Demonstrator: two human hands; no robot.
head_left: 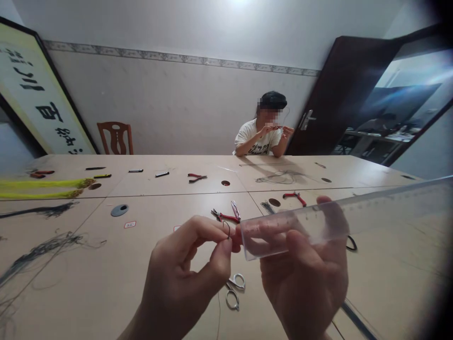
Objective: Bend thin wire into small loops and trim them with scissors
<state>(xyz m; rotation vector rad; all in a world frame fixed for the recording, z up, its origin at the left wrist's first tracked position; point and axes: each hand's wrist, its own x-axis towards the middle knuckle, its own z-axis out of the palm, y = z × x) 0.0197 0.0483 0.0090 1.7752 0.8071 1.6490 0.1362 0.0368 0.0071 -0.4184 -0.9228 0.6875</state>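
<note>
My left hand (193,267) is closed in a pinch on a short, dark piece of bent wire (228,230), whose curved end stands up between thumb and forefinger. My right hand (307,278) grips a clear plastic ruler (385,210) that runs off to the right. The ruler's near end lies close beside the pinched wire; whether they touch I cannot tell. Beneath my hands, silver-handled scissors (232,299) rest on the table (138,283). Just beyond my left hand are red-handled pliers (229,217) and a pink-handled tool (235,210).
Across the table a person (264,130) holds something thin in both hands. Dark wire bundles (38,252) and yellow strands (42,188) lie on the left. More red-handled pliers (197,178), [another pair] of red-handled cutters (295,198) and loose wire (283,177) lie farther back.
</note>
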